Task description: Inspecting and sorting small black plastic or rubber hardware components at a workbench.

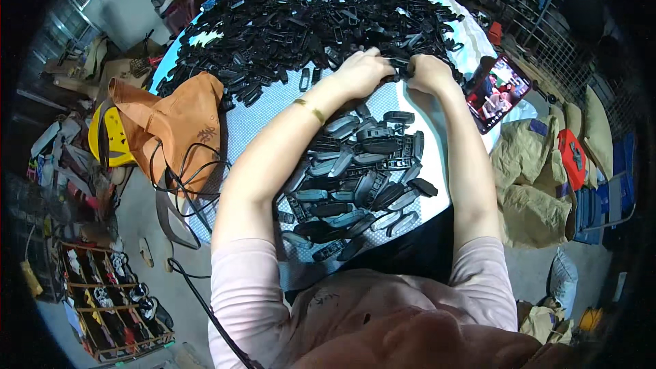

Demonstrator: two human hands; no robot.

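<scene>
Both my hands meet at the near edge of a large heap of small black plastic parts on a round table. My left hand has its fingers curled down around a dark plastic part that shows between the two hands. Close by on the right, my right hand is closed, thumb and fingers pressed together; what they grip is hidden. Between my forearms lies a smaller pile of longer black and grey plastic pieces, some smooth and curved, others with open slots.
An orange cloth bag and a looped black cable hang at the table's left edge, beside a yellow object. A phone with a lit screen stands at the right edge. Tan sacks and a shoe rack stand on the floor.
</scene>
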